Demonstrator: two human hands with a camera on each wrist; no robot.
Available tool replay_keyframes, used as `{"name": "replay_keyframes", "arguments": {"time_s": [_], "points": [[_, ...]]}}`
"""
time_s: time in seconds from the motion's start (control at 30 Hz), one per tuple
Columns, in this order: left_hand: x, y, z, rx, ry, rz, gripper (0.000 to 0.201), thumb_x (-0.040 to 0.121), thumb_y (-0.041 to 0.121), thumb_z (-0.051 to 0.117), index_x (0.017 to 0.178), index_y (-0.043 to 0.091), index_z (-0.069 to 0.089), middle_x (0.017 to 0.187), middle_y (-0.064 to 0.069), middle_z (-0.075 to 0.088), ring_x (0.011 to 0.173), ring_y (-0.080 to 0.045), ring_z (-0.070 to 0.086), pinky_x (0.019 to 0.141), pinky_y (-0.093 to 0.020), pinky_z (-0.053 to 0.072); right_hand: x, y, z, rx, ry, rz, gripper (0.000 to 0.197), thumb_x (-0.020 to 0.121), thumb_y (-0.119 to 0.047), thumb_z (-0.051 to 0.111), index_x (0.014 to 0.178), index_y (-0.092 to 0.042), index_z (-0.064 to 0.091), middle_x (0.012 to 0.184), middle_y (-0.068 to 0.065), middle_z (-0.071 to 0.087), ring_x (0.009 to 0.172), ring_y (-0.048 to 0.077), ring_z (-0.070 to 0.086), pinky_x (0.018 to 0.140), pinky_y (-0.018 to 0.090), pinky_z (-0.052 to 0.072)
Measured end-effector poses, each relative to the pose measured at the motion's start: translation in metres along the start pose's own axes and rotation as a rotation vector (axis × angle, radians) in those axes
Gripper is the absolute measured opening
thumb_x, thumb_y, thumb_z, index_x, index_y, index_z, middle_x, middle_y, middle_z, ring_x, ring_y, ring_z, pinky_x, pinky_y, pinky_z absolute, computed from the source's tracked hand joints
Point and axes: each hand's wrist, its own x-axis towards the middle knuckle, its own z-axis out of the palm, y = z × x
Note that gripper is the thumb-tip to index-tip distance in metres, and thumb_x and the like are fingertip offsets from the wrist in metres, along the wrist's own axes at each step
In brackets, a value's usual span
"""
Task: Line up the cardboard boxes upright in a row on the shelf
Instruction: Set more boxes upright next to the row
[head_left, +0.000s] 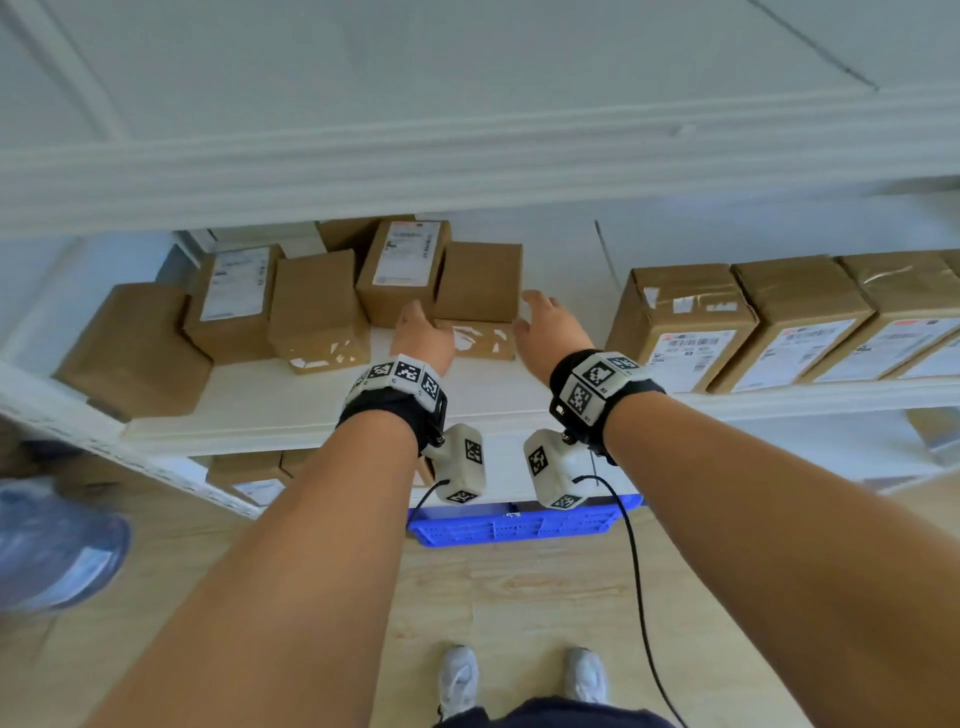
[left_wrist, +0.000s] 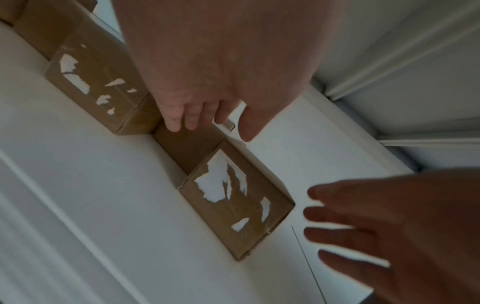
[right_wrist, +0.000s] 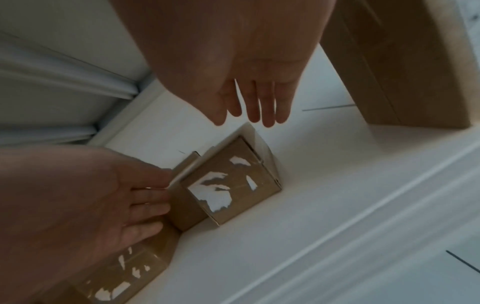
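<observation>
**White shelf, one box about to be picked up**

White shelf (head_left: 291, 400) is reached into; the box (head_left: 478, 283) sits between left hand (head_left: 421, 332) and right hand (head_left: 550, 325), both spread, nothing gripped. Neighbouring boxes (head_left: 317, 306) could be knocked if squeezed unevenly.

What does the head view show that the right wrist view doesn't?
Only the head view shows the neat row of labelled boxes on the right, the jumbled boxes at left, the blue crate and the floor. Only the right wrist view shows the open palm and straight fingers of the right hand. Both show the left hand against the box with torn label scraps, and the white shelf.
</observation>
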Motion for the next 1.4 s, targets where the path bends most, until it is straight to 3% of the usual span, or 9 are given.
{"name": "replay_keyframes", "arguments": {"time_s": [0.2, 0.33, 0.47, 0.53, 0.7, 0.9, 1.07, 1.3, 1.4], "points": [[0.013, -0.007, -0.009, -0.112, -0.136, -0.001, 0.048, 0.102, 0.025, 0.039, 0.148, 0.011, 0.031, 0.148, -0.01, 0.04, 0.134, -0.028, 0.041, 0.104, -0.031, 0.034, 0.011, -0.006, 0.017, 0.119, -0.03, 0.103, 0.053, 0.099, -0.026, 0.04, 0.149, -0.02, 0.023, 0.145, 0.011, 0.043, 0.121, 0.03, 0.052, 0.087, 0.032, 0.043], [0.019, -0.016, -0.013, -0.165, -0.063, 0.062, 0.027, 0.101, 0.018, 0.039, 0.091, 0.022, 0.064, 0.098, -0.006, 0.063, 0.096, -0.023, 0.056, 0.076, -0.022, 0.044, 0.01, -0.005, 0.019, 0.172, 0.032, 0.162, 0.049, 0.098, -0.029, 0.04, 0.144, -0.016, 0.031, 0.135, 0.012, 0.051, 0.11, 0.028, 0.058, 0.079, 0.032, 0.047], [0.021, -0.03, -0.011, -0.256, -0.006, 0.061, 0.024, 0.089, 0.025, 0.061, 0.11, 0.018, 0.072, 0.102, -0.004, 0.073, 0.092, -0.023, 0.069, 0.09, -0.036, 0.055, 0.006, 0.007, 0.019, 0.175, 0.019, 0.222, 0.047, 0.098, -0.033, 0.041, 0.141, -0.016, 0.034, 0.12, 0.013, 0.062, 0.09, 0.025, 0.063, 0.071, 0.032, 0.049], [0.012, -0.029, -0.011, -0.257, -0.019, 0.056, 0.028, 0.088, 0.032, 0.064, 0.112, 0.018, 0.071, 0.106, -0.001, 0.072, 0.092, -0.017, 0.067, 0.089, -0.027, 0.051, 0.002, 0.013, 0.02, 0.189, -0.016, 0.251, 0.044, 0.098, -0.033, 0.04, 0.138, -0.014, 0.038, 0.112, 0.015, 0.066, 0.087, 0.028, 0.068, 0.078, 0.037, 0.056], [-0.006, -0.02, -0.009, -0.092, -0.187, -0.072, 0.076, 0.083, 0.072, 0.047, 0.14, 0.022, 0.046, 0.134, 0.001, 0.055, 0.118, -0.024, 0.056, 0.101, -0.032, 0.04, -0.006, 0.021, 0.019, 0.214, -0.057, 0.299, 0.035, 0.097, -0.026, 0.037, 0.123, -0.007, 0.05, 0.103, 0.017, 0.067, 0.09, 0.031, 0.067, 0.085, 0.042, 0.055], [-0.02, -0.008, -0.006, -0.26, -0.027, -0.017, 0.058, 0.09, 0.049, 0.057, 0.136, 0.013, 0.05, 0.127, -0.001, 0.059, 0.113, -0.021, 0.058, 0.089, -0.025, 0.042, -0.012, 0.01, 0.009, 0.055, -0.073, 0.121, 0.036, 0.1, -0.024, 0.035, 0.121, -0.006, 0.058, 0.121, 0.016, 0.061, 0.11, 0.031, 0.054, 0.088, 0.035, 0.042], [-0.017, -0.009, -0.009, -0.297, -0.024, -0.029, 0.029, 0.1, 0.022, 0.044, 0.116, 0.009, 0.065, 0.093, -0.006, 0.068, 0.088, -0.026, 0.066, 0.084, -0.04, 0.057, -0.012, 0.009, 0.004, 0.155, -0.027, 0.141, 0.04, 0.1, -0.034, 0.036, 0.127, -0.01, 0.052, 0.108, 0.012, 0.063, 0.085, 0.024, 0.056, 0.071, 0.031, 0.042], [-0.031, -0.006, -0.006, -0.118, -0.174, -0.022, 0.036, 0.103, 0.038, 0.035, 0.096, 0.015, 0.062, 0.078, -0.005, 0.058, 0.084, -0.025, 0.055, 0.073, -0.028, 0.047, -0.017, 0.013, 0.001, 0.172, -0.042, 0.154, 0.045, 0.098, -0.024, 0.042, 0.142, -0.018, 0.034, 0.099, 0.012, 0.064, 0.074, 0.021, 0.06, 0.05, 0.023, 0.04], [-0.031, -0.003, -0.008, 0.003, -0.233, -0.045, 0.063, 0.099, 0.057, 0.023, 0.103, 0.01, 0.064, 0.098, -0.013, 0.062, 0.098, -0.029, 0.056, 0.074, -0.027, 0.041, -0.019, 0.01, 0.0, 0.205, -0.072, 0.134, 0.046, 0.095, -0.021, 0.046, 0.14, -0.017, 0.037, 0.114, 0.014, 0.064, 0.086, 0.025, 0.064, 0.062, 0.031, 0.052]]}}
